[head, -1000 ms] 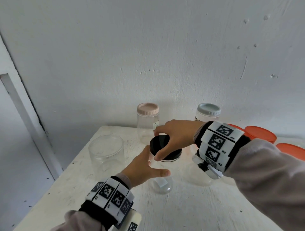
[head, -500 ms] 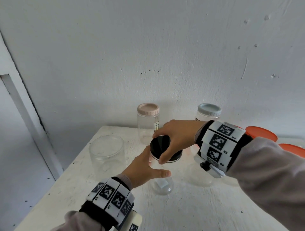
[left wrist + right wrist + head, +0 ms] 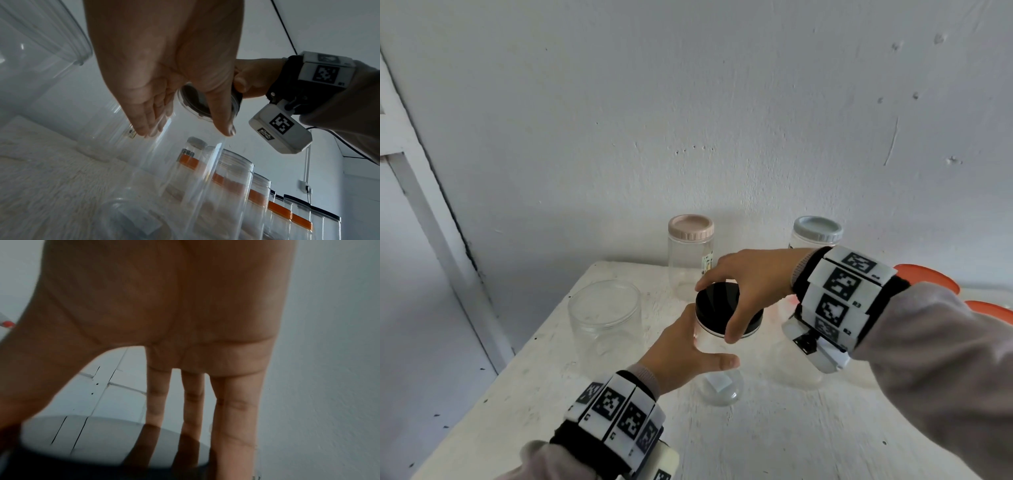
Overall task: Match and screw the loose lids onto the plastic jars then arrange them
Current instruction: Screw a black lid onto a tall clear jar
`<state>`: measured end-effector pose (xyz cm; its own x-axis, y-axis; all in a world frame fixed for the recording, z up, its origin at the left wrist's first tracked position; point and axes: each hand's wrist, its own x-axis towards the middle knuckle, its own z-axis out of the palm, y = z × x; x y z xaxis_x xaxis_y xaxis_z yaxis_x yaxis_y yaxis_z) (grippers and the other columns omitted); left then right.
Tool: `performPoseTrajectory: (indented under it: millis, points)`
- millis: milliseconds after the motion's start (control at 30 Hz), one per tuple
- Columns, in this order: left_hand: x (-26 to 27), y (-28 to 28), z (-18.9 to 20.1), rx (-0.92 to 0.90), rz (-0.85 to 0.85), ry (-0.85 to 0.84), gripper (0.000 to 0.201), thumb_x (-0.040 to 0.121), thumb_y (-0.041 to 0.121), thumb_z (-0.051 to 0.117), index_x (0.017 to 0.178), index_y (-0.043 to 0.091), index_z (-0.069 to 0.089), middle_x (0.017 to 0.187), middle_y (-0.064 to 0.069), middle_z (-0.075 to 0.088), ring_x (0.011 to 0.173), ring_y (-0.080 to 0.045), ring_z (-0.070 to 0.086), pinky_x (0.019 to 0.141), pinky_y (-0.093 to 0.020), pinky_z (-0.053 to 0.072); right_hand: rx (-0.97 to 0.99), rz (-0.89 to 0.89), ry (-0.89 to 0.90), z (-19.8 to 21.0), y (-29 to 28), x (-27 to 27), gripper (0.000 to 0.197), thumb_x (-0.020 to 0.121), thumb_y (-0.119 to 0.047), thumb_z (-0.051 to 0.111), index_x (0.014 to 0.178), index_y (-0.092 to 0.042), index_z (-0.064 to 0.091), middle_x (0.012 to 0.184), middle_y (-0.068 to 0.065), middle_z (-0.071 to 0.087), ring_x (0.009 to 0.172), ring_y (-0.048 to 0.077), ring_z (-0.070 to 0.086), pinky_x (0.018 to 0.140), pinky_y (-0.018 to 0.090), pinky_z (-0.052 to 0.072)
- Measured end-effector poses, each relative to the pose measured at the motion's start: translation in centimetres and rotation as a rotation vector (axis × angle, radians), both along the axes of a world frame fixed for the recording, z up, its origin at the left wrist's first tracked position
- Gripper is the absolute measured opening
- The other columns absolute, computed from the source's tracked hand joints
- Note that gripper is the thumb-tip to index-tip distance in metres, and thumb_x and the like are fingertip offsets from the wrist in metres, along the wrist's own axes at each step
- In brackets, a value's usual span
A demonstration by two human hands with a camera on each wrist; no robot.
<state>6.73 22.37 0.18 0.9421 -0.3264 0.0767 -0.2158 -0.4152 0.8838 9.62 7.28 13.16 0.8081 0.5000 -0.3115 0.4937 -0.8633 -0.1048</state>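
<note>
A clear plastic jar [image 3: 719, 383] stands mid-table with a black lid [image 3: 714, 301] on its mouth. My right hand [image 3: 739, 294] grips that lid from above, thumb on the front rim and fingers over the back. In the right wrist view the fingers [image 3: 234, 410] reach down over the glossy lid [image 3: 102, 443]. My left hand [image 3: 690, 346] holds the jar body just below the lid, with the thumb in front and the fingers hidden behind. In the left wrist view the left hand [image 3: 187, 129] brackets the jar [image 3: 185, 162] between thumb and fingers.
A wide, open clear jar [image 3: 604, 315] stands at the left. A pink-lidded jar [image 3: 691, 228] and a grey-blue-lidded jar [image 3: 817, 229] stand by the wall. Another clear jar [image 3: 798, 363] is under my right wrist. Orange lids [image 3: 928, 277] show at the right. The table edge [image 3: 482, 394] runs on the left.
My right hand has turned a little on the black lid, its thumb sliding rightward along the front rim. The left hand and jar have stayed put.
</note>
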Motion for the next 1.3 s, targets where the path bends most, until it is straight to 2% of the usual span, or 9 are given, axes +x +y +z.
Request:
performPoseTrajectory:
  millis: [267, 500, 633, 767, 833, 967, 1033, 1200, 1300]
  points:
    - [0.0, 0.0, 0.0, -0.014, -0.006, 0.003, 0.085, 0.069, 0.039, 0.083, 0.138, 0.034, 0.033, 0.132, 0.018, 0.050, 0.125, -0.007, 0.044, 0.107, -0.034, 0.037, -0.038, -0.081, -0.220, -1.9, 0.3, -0.5, 0.083, 0.060, -0.088, 0.051, 0.114, -0.026, 0.052, 0.097, -0.009, 0.054, 0.087, 0.011, 0.054, 0.066, 0.026, 0.043]
    - [0.0, -0.2, -0.1, -0.009, 0.026, -0.017, 0.088, 0.067, 0.040, 0.083, 0.138, 0.033, 0.031, 0.132, 0.016, 0.049, 0.122, -0.006, 0.046, 0.105, -0.030, 0.039, 0.004, -0.004, 0.006, -0.5, -0.3, -0.8, 0.087, 0.070, -0.049, 0.077, 0.143, -0.034, 0.031, 0.130, -0.012, 0.038, 0.118, 0.011, 0.040, 0.099, 0.034, 0.043]
    - [-0.1, -0.2, -0.1, -0.005, 0.029, -0.018, 0.087, 0.067, 0.039, 0.084, 0.137, 0.031, 0.033, 0.130, 0.016, 0.051, 0.120, -0.006, 0.047, 0.102, -0.028, 0.041, 0.002, -0.007, -0.036, -0.5, -0.2, -0.5, 0.084, 0.064, -0.060, 0.076, 0.136, -0.035, 0.040, 0.125, -0.013, 0.043, 0.114, 0.010, 0.043, 0.095, 0.033, 0.045]
    - [-0.2, -0.1, 0.0, -0.008, 0.015, -0.010, 0.085, 0.068, 0.038, 0.083, 0.137, 0.032, 0.035, 0.128, 0.017, 0.052, 0.120, -0.003, 0.047, 0.102, -0.027, 0.040, -0.036, -0.094, -0.166, -1.5, 0.4, -0.7, 0.076, 0.059, -0.082, 0.060, 0.110, -0.027, 0.050, 0.097, -0.011, 0.051, 0.085, 0.009, 0.052, 0.069, 0.027, 0.046]
    - [-0.3, -0.2, 0.0, -0.010, 0.015, -0.007, 0.084, 0.068, 0.037, 0.083, 0.136, 0.032, 0.035, 0.128, 0.017, 0.052, 0.120, -0.003, 0.047, 0.102, -0.027, 0.040, -0.041, -0.098, -0.213, -1.9, 0.5, -0.9, 0.078, 0.060, -0.085, 0.056, 0.109, -0.026, 0.049, 0.092, -0.011, 0.049, 0.080, 0.007, 0.050, 0.064, 0.026, 0.042]
    - [-0.1, -0.3, 0.0, -0.010, 0.050, -0.010, 0.082, 0.066, 0.037, 0.084, 0.133, 0.029, 0.037, 0.124, 0.016, 0.053, 0.116, -0.004, 0.049, 0.098, -0.025, 0.041, 0.000, -0.074, -0.049, -0.8, -0.2, -0.9, 0.088, 0.066, -0.067, 0.069, 0.140, -0.035, 0.033, 0.124, -0.014, 0.043, 0.113, 0.010, 0.044, 0.091, 0.031, 0.043]
    - [-0.1, -0.4, 0.0, -0.010, 0.054, -0.011, 0.082, 0.066, 0.039, 0.084, 0.132, 0.030, 0.037, 0.125, 0.016, 0.052, 0.117, -0.005, 0.048, 0.100, -0.026, 0.040, 0.009, -0.032, 0.000, -0.3, -0.2, -0.9, 0.088, 0.069, -0.054, 0.075, 0.143, -0.039, 0.030, 0.133, -0.014, 0.038, 0.122, 0.010, 0.037, 0.099, 0.034, 0.040]
    - [-0.1, -0.3, -0.2, -0.012, 0.045, -0.009, 0.079, 0.066, 0.040, 0.084, 0.128, 0.034, 0.036, 0.125, 0.018, 0.051, 0.120, -0.005, 0.047, 0.101, -0.026, 0.039, -0.006, 0.008, -0.036, -0.1, 0.1, -0.6, 0.081, 0.066, -0.056, 0.076, 0.137, -0.039, 0.040, 0.128, -0.015, 0.042, 0.119, 0.009, 0.040, 0.098, 0.034, 0.044]
    - [-0.2, -0.3, -0.2, -0.026, 0.037, -0.002, 0.079, 0.067, 0.039, 0.084, 0.130, 0.035, 0.036, 0.126, 0.018, 0.051, 0.120, -0.004, 0.046, 0.103, -0.027, 0.038, -0.027, -0.039, -0.108, -0.7, 0.4, -0.5, 0.076, 0.063, -0.074, 0.066, 0.125, -0.034, 0.050, 0.111, -0.016, 0.048, 0.106, 0.010, 0.050, 0.083, 0.029, 0.046]
